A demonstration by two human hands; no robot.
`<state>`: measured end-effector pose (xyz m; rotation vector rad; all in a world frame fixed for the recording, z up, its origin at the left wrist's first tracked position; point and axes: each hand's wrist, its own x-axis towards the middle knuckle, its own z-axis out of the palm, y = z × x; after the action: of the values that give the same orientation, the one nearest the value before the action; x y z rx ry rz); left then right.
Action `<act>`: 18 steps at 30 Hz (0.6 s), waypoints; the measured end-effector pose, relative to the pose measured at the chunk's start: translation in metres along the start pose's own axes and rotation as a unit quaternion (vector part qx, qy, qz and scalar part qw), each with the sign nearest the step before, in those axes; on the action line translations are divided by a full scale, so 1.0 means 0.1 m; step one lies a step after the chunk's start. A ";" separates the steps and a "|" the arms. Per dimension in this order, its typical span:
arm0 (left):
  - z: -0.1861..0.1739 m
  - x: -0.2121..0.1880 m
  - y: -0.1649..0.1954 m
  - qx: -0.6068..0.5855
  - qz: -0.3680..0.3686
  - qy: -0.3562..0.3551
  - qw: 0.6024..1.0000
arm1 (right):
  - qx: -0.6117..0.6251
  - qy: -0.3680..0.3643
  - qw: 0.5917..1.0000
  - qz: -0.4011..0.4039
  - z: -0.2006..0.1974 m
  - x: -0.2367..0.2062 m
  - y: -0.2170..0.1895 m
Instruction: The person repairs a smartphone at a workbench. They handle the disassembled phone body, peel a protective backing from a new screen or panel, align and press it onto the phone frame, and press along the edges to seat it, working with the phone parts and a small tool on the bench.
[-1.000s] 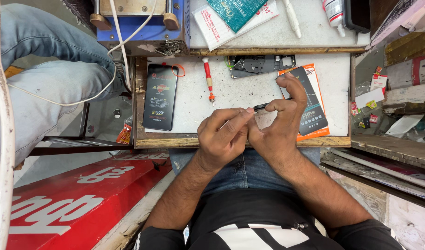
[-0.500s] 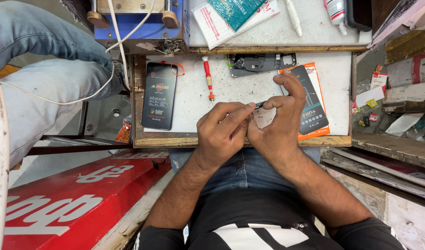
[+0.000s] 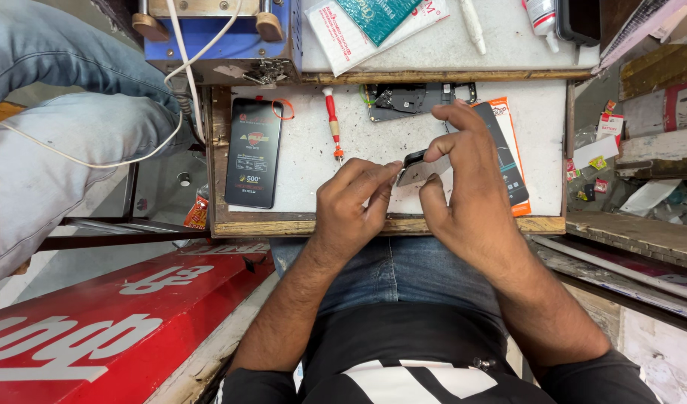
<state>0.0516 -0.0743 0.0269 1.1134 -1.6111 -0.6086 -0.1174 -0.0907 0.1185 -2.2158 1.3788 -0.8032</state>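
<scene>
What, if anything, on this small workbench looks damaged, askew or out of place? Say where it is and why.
Little stands out. The dark phone frame at the back of the worktop lies open and looks dismantled, and the red screwdriver lies loose. The left hand and right hand hold a small flat part; no damage is visible on it.

Right hand point(image 3: 471, 187) lifted slightly, small grey part point(image 3: 418, 169) now tilted between fingertips

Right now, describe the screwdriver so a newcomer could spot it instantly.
Start at the white work tray in front of the person. On it, between the flat black battery on the left and the two hands on the right, lies the screwdriver. It is the only slim red-and-white stick there, lying apart from both hands.
</scene>
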 end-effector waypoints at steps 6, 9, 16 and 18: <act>0.03 -0.04 -0.05 0.022 -0.014 -0.015 1.000 | 0.009 -0.036 0.999 0.011 -0.17 0.08 -0.06; 0.02 -0.03 -0.02 0.045 -0.010 -0.024 0.999 | 0.013 -0.041 0.999 0.017 -0.21 0.09 -0.07; -0.05 -0.01 0.05 0.071 -0.016 -0.055 0.996 | -0.038 0.013 0.999 -0.011 -0.08 0.07 -0.07; -0.13 -0.01 0.06 0.057 -0.022 -0.054 0.997 | -0.044 0.036 0.998 -0.014 0.01 0.05 -0.07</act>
<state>0.0611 -0.0687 0.0354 1.2214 -1.7359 -0.6216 -0.1104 -0.0925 0.1239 -2.2973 1.4461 -0.8550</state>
